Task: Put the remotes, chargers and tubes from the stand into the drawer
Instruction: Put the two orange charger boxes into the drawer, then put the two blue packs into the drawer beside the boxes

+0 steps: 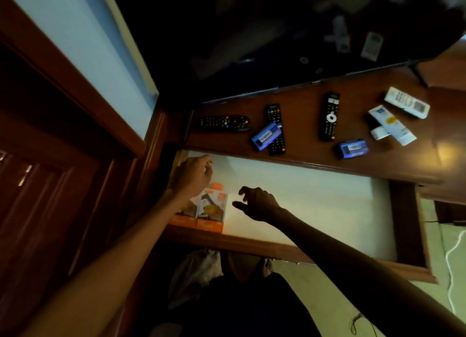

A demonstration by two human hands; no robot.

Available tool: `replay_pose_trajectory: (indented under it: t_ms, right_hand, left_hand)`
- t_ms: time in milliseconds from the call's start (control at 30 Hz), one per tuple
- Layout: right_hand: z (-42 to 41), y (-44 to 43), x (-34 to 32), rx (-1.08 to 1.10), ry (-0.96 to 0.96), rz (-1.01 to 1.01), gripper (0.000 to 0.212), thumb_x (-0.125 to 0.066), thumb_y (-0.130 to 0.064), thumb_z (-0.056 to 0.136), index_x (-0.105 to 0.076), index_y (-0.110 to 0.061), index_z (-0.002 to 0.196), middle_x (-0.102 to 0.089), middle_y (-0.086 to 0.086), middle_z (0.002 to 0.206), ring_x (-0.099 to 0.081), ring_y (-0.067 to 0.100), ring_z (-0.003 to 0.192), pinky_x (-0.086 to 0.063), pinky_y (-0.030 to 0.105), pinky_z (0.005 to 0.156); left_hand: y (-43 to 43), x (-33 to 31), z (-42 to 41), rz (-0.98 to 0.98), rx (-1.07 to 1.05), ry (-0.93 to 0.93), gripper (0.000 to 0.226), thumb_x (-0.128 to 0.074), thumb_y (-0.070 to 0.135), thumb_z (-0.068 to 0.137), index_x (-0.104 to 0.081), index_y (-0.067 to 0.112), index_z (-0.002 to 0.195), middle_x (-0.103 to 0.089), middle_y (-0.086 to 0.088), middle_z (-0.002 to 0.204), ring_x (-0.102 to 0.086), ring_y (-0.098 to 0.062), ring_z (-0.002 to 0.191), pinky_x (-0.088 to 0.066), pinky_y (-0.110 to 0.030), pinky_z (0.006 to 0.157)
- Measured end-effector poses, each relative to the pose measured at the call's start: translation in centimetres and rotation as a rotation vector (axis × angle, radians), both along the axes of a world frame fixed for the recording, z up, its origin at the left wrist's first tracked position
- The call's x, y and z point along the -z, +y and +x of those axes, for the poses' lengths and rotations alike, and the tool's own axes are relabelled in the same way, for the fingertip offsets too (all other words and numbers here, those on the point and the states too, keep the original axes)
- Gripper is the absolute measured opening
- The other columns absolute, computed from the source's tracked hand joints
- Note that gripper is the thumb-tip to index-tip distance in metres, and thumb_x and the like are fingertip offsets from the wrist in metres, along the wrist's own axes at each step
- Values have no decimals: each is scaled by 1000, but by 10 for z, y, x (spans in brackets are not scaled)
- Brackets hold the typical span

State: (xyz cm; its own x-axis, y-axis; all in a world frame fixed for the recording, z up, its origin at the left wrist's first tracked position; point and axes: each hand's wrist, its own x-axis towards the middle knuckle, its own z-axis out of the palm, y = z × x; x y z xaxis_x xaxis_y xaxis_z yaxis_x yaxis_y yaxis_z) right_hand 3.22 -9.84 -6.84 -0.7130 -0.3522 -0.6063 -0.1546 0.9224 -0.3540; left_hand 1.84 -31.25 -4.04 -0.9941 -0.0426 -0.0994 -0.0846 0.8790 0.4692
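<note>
Head view showed both hands low over the open drawer [315,205], fingers loosely spread and gripping nothing: the left hand [194,175] above two orange charger boxes [201,211] packed in the near left corner, the right hand [257,204] just beside them. Remotes [329,116], blue packs [266,136] and tubes [392,126] lay on the stand's tabletop [302,145]. One blue pack rested across a remote; a careless lift there could probably knock either off the edge. Dim lighting blurred labels. A dark screen [277,34] loomed behind, with a pale wall at left.
</note>
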Motion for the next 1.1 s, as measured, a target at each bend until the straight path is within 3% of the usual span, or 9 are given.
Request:
replay_pose_trajectory:
  t_ms: [100,200,300,400,500,567,867,1033,1100]
  right_hand:
    - [-15,37,-22,136,99,-44,38,-52,-54,92,-61,-23,111,-74,0,102,-68,26,92,-54,37,77]
    - [-30,78,-41,325,219,-70,27,-55,-52,90,-65,-28,96,-75,-2,96,-68,26,88,-51,33,73]
    - [-42,118,-55,526,302,-103,25,-56,-50,86,-62,-28,94,-74,-3,93,-68,27,90,-54,36,75]
    - [-54,157,-65,669,397,-142,20,-60,-40,84,-58,-26,99,-72,0,95,-66,30,93,-52,37,73]
    - [-65,194,-70,744,448,-115,45,-65,-35,85,-51,-16,122,-65,12,115,-59,37,106,-48,42,78]
    - [-75,217,-68,773,471,-91,55,-69,-33,83,-47,-8,126,-55,19,124,-52,40,115,-46,45,85]
    - [-116,266,-44,737,443,-52,98,-83,-50,65,-35,-7,138,-43,17,136,-43,39,123,-42,50,95]
    - [-122,272,-27,670,468,-101,95,-81,-51,66,-37,-6,137,-48,18,127,-48,38,114,-44,47,90]
    - [-121,276,-26,639,480,-121,91,-82,-46,68,-38,-6,138,-48,18,126,-48,38,112,-45,47,89]
  left_hand:
    - [34,-22,-35,142,11,106,20,-58,26,91,-66,20,109,-73,-1,95,-66,-22,85,-55,-37,69]
    - [74,-26,-69,314,78,89,34,-66,28,88,-61,14,119,-65,-8,109,-60,-25,100,-50,-35,84]
    - [111,-18,-94,307,136,51,55,-73,30,83,-54,11,131,-53,-15,126,-50,-31,117,-40,-36,97]
    - [136,-12,-107,242,146,13,69,-77,33,78,-48,14,138,-48,-18,128,-48,-32,116,-37,-35,96]
    - [146,-2,-111,188,126,2,72,-80,25,75,-48,16,139,-53,-19,122,-52,-34,112,-39,-37,94]
    - [148,3,-113,179,114,25,70,-80,15,75,-50,15,138,-55,-20,117,-54,-37,108,-43,-39,92]
    - [167,-13,-112,198,12,117,64,-76,6,76,-52,14,135,-58,-19,117,-60,-35,102,-50,-38,84]
    - [200,-37,-100,452,-81,61,56,-70,17,84,-51,24,137,-63,-7,115,-64,-16,92,-50,-16,69]
    - [215,-44,-94,637,-146,5,50,-63,12,88,-52,24,135,-63,-9,109,-64,-16,86,-54,-19,64]
